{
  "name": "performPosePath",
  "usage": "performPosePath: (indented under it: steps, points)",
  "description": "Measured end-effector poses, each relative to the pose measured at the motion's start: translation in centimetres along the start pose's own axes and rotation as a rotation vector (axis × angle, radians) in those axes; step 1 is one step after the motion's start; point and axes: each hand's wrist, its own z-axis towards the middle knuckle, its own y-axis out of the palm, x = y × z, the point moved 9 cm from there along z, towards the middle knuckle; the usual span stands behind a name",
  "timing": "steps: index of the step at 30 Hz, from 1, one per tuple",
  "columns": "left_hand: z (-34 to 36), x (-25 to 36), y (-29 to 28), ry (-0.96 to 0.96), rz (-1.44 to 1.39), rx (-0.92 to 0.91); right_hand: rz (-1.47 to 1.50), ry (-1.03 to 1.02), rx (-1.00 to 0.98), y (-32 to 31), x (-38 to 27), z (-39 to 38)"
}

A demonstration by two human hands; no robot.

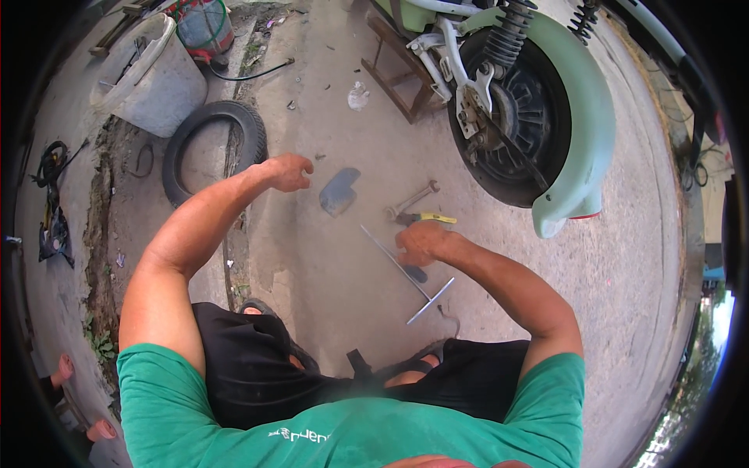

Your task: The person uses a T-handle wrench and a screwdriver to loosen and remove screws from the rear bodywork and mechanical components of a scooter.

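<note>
The wheel (555, 129) stood far right. The left hand (290, 172), half-curled, looked empty; whether the right hand (421, 243) held anything, I couldn't tell. Right beside it, the black-and-yellow tool (438, 218) seemed best gripped squarely.

The floor was an outdoor concrete pavement (304, 257), grey and dusty, under daylight. Toward nine o'clock, a rough, earth-filled crack (95, 269) ran along it, and small green weeds (100, 345) grew near eight o'clock. At four o'clock, leafy foliage (688, 382) stood in bright light.
</note>
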Motion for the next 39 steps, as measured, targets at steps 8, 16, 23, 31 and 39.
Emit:
performPosePath:
  steps: [8,16,23,31,39]
  points:
    - [-0.6,-1.8,1.2,-0.026,-0.059,-0.028,-0.033,-0.060,0.009,-0.2,-0.8,1.1]
    - [0.3,-0.2,0.8,-0.104,-0.076,-0.136,0.008,0.030,-0.037,1.1,0.5,1.0]
    - [-0.8,-0.3,0.2,-0.075,-0.051,-0.053,0.019,-0.061,0.055,0.0,0.1,1.1]
    - [-0.4,-1.3,0.6,-0.100,-0.061,-0.070,-0.019,-0.058,0.019,0.2,0.1,1.4]
    - [0.3,-0.2,0.6,-0.046,0.004,-0.077,0.023,-0.082,0.091,-0.3,0.3,1.0]
